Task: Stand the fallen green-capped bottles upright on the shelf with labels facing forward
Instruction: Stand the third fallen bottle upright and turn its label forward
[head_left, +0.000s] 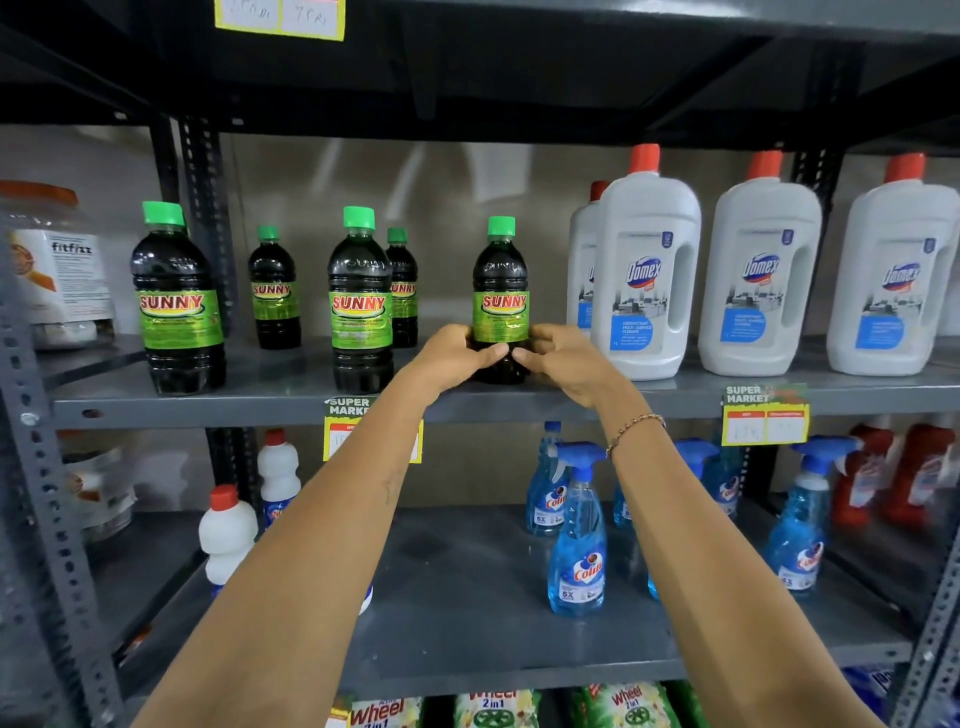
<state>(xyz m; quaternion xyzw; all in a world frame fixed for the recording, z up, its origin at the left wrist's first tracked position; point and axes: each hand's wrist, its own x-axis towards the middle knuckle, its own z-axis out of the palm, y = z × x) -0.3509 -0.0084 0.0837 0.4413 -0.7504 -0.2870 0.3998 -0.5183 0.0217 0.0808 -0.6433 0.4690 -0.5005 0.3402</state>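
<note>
Several dark bottles with green caps and green SUNNY labels stand upright on the grey middle shelf (311, 400). The rightmost one (500, 291) faces forward, and both hands wrap its base: my left hand (452, 358) from the left, my right hand (566, 361) from the right, thumbs meeting in front. Two more bottles stand at the front, one at far left (176, 301) and one in the centre (360, 306). Two smaller-looking ones stand behind, one (274, 291) left of centre and one (402, 291) partly hidden. None lies on its side in view.
White Domex jugs (644, 270) with red caps stand close to the right of the held bottle. A jar (57, 270) sits at far left. Blue spray bottles (579, 540) and white bottles (227, 535) fill the shelf below. Price tags (763, 415) hang on the shelf edge.
</note>
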